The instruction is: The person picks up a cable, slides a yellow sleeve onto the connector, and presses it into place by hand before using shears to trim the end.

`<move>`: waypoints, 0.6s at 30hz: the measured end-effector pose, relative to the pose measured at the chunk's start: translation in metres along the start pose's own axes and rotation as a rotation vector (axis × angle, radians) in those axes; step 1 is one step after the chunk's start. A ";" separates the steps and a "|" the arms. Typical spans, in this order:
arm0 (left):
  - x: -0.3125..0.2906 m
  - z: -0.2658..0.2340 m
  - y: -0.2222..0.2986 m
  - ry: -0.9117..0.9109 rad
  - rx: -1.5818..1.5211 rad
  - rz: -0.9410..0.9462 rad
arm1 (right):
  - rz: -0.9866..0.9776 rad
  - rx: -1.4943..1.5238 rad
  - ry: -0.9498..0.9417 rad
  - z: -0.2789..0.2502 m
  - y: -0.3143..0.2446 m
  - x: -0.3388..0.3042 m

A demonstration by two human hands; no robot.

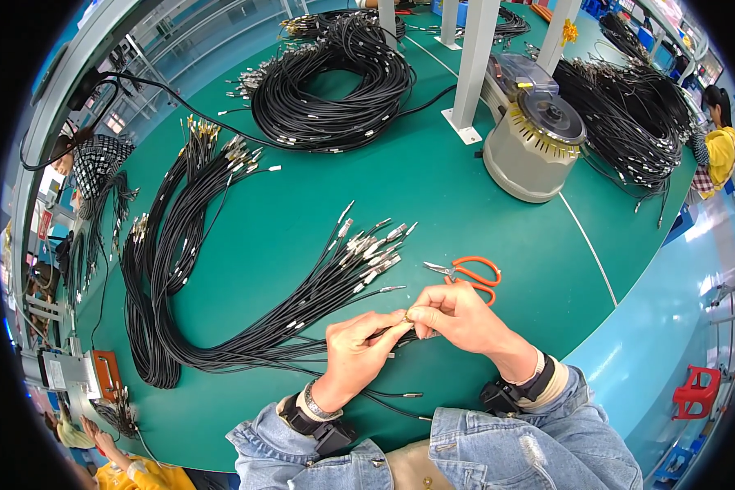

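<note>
My left hand and my right hand meet near the front edge of the green table. The left thumb and fingers pinch the end of a thin black cable; the right fingertips close on the small gold-coloured tip there. Fingers hide much of that end. Behind my left hand lies a curved bundle of black cables, its near ends fanned out with silver connectors. Just beyond my right hand rest small scissors with orange handles. A few loose cable ends lie below my hands.
A large coil of black cables lies at the back. Beside a grey metal post stands a round beige machine with a dark top. More cables hang over the right edge. Other people sit around; a red stool stands right.
</note>
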State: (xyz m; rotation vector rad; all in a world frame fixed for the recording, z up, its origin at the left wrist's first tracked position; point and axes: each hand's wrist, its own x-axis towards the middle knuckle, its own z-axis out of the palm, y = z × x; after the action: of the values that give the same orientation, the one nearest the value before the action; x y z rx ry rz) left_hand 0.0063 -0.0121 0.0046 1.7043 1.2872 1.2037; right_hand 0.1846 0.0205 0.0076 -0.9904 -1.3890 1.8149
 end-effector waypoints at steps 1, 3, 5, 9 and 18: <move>0.000 0.000 0.000 0.003 -0.005 0.010 | 0.002 -0.006 -0.005 0.000 0.000 0.000; 0.000 0.001 -0.001 0.005 -0.011 0.022 | 0.002 -0.014 -0.007 -0.001 -0.001 0.000; -0.003 0.001 -0.004 -0.009 -0.071 -0.029 | 0.044 0.028 -0.023 -0.002 -0.002 0.000; -0.002 -0.010 0.006 -0.057 -0.037 -0.136 | 0.048 0.052 -0.038 -0.003 0.001 0.000; -0.014 -0.014 0.005 -0.060 0.079 -0.149 | -0.223 -0.236 -0.024 0.005 0.012 -0.005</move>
State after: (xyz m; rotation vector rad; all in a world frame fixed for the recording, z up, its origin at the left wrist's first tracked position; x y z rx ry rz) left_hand -0.0061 -0.0274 0.0101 1.6550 1.4144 1.0212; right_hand 0.1821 0.0109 -0.0021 -0.8907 -1.6859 1.5300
